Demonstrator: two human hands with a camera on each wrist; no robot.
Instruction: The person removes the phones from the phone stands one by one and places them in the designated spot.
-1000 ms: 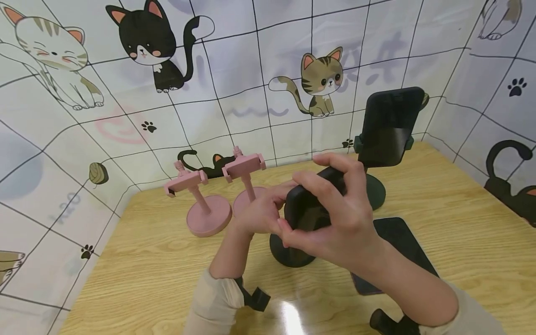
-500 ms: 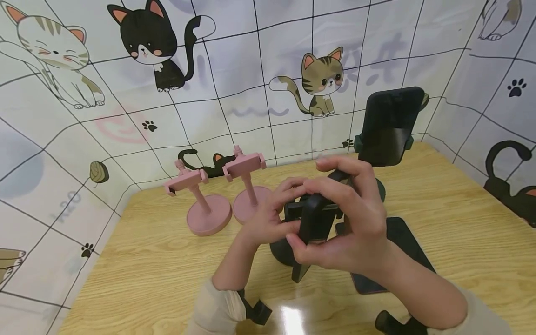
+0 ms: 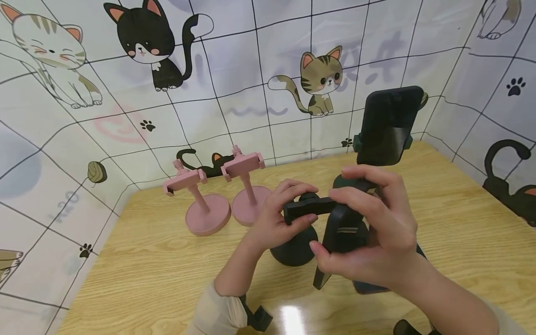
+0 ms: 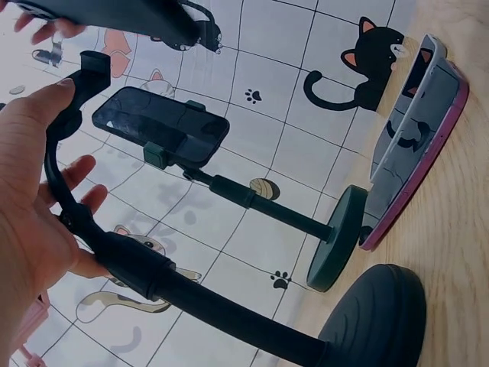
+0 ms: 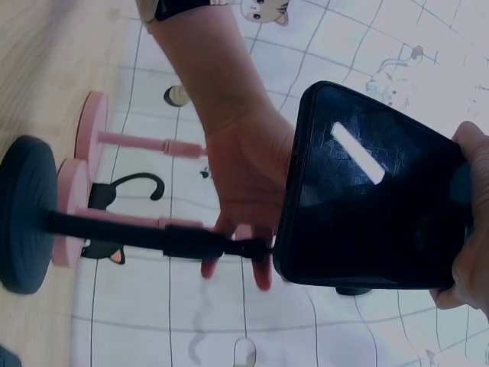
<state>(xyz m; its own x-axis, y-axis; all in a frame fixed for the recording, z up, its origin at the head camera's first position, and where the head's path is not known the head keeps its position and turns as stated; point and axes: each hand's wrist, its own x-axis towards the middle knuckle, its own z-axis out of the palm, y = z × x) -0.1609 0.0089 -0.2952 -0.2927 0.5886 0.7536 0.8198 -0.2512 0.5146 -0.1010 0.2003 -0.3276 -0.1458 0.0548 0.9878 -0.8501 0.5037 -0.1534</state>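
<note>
My left hand (image 3: 274, 218) pinches the clamp (image 3: 307, 209) of a black phone stand between thumb and fingers. The stand's round base (image 3: 298, 249) rests on the table below, and its stem (image 4: 229, 317) shows in the left wrist view. A black phone (image 3: 332, 237) is held tilted in my right hand (image 3: 383, 228), with fingers and thumb along its edges. In the head view the phone is just right of the clamp; in the left wrist view a gap separates them. The dark screen (image 5: 374, 206) faces the right wrist camera.
Two pink phone stands (image 3: 208, 215) stand at the back left. Behind my right hand a dark green stand (image 4: 336, 237) carries another black phone (image 3: 389, 125). A flat device (image 3: 368, 287) with a pink edge lies on the wooden table (image 3: 150, 279), partly hidden by my right hand.
My right hand has turned the phone edge-on and moved it right, away from the stand's clamp, exposing the clamp. My left hand stays at the clamp, shifted slightly right.
</note>
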